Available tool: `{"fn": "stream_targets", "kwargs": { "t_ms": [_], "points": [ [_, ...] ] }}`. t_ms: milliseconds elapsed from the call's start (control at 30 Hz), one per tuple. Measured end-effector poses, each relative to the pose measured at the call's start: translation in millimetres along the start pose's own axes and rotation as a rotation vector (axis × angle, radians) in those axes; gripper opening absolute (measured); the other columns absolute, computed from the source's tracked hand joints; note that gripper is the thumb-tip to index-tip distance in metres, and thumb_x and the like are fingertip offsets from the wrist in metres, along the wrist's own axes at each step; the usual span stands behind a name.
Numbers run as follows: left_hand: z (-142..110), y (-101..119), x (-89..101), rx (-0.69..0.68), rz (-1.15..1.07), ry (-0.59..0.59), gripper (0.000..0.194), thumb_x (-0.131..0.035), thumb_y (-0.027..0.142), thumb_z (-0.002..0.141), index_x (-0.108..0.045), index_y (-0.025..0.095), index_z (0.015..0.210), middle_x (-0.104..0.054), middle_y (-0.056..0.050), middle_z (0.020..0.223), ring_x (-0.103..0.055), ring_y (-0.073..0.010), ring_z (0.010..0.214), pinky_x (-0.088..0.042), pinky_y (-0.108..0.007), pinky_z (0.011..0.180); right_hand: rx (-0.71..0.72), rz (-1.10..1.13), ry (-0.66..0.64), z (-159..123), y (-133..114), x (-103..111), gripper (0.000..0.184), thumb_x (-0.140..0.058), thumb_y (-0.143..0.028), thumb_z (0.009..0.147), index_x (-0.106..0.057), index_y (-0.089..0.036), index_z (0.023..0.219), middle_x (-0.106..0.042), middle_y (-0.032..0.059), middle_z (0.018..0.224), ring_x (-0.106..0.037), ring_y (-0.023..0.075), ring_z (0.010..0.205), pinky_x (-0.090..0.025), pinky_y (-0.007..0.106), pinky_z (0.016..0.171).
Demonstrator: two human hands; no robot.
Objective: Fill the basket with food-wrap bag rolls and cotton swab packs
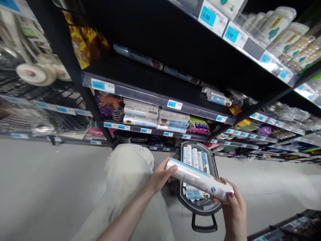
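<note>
Both my hands hold one white roll in a wrapper with a pale blue band [198,179], lying slantwise above a dark plastic shopping basket [199,206]. My left hand [160,177] grips its upper left end, fingers curled over the cap. My right hand [232,204] grips the lower right end, fingers wrapped round it. Several similar rolls [194,157] lie side by side inside the basket, which stands on the grey floor with its handle [203,225] folded toward me. My knee in beige trousers [127,167] is bent just left of the basket.
Black store shelves rise ahead with blue price tags [102,86]. Boxed rolls [140,113] are stacked on a lower shelf, a few loose rolls [218,98] lie higher up. Cotton swab packs [283,31] fill the top right shelf. Metal kitchenware [37,73] hangs at left.
</note>
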State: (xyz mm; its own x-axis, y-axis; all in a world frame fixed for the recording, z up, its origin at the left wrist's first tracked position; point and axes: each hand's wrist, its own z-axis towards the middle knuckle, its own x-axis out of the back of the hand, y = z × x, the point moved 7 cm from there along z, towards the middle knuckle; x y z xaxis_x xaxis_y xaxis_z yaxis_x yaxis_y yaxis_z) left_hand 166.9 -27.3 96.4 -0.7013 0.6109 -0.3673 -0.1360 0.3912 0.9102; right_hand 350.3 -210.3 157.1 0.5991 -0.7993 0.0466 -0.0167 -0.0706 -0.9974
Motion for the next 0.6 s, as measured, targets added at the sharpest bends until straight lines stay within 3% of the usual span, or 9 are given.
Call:
{"fn": "stream_targets", "kwargs": {
  "t_ms": [133, 233, 400, 600],
  "points": [
    [-3.9, 7.7, -9.8, 0.011, -0.198, -0.126, 0.058, -0.065, 0.058, 0.066, -0.046, 0.019, 0.104, -0.054, 0.0, 0.078, -0.054, -0.0155, 0.064, -0.052, -0.028, 0.051, 0.022, -0.001, -0.005, 1.5, 1.7, 1.7, 0.04, -0.061, -0.048, 0.073, -0.06, -0.017, 0.1, -0.067, 0.0088, 0.095, -0.053, 0.0127, 0.045, -0.041, 0.029, 0.046],
    [-6.4, 12.2, -11.0, -0.007, -0.235, -0.142, 0.066, -0.072, 0.05, 0.064, -0.038, 0.023, 0.114, -0.052, 0.001, 0.082, -0.056, -0.0153, 0.065, -0.054, -0.03, 0.053, 0.005, -0.004, -0.001, 2.0, 3.4, 0.6, 0.042, -0.06, -0.051, 0.073, -0.059, -0.017, 0.098, -0.069, 0.0079, 0.087, -0.051, 0.0129, 0.042, -0.039, 0.029, 0.045],
    [-6.4, 12.8, -12.8, -0.054, -0.185, -0.16, 0.052, -0.07, 0.05, 0.066, -0.041, 0.022, 0.098, -0.053, 0.002, 0.076, -0.056, -0.0141, 0.062, -0.048, -0.024, 0.051, 0.005, -0.047, -0.023, 2.2, 4.2, -3.6, 0.046, -0.053, -0.058, 0.077, -0.059, -0.015, 0.091, -0.056, 0.0003, 0.046, -0.05, 0.0171, 0.042, -0.036, 0.029, 0.046],
    [-4.9, 12.7, -11.4, -0.052, -0.151, -0.119, 0.051, -0.069, 0.054, 0.066, -0.041, 0.022, 0.093, -0.055, 0.004, 0.07, -0.056, -0.0138, 0.057, -0.043, -0.023, 0.049, -0.047, -0.062, -0.053, 6.3, 19.5, 4.6, 0.047, -0.053, -0.061, 0.075, -0.059, -0.016, 0.088, -0.053, 0.0, 0.044, -0.053, 0.0198, 0.046, -0.039, 0.03, 0.047]
  ]
}}
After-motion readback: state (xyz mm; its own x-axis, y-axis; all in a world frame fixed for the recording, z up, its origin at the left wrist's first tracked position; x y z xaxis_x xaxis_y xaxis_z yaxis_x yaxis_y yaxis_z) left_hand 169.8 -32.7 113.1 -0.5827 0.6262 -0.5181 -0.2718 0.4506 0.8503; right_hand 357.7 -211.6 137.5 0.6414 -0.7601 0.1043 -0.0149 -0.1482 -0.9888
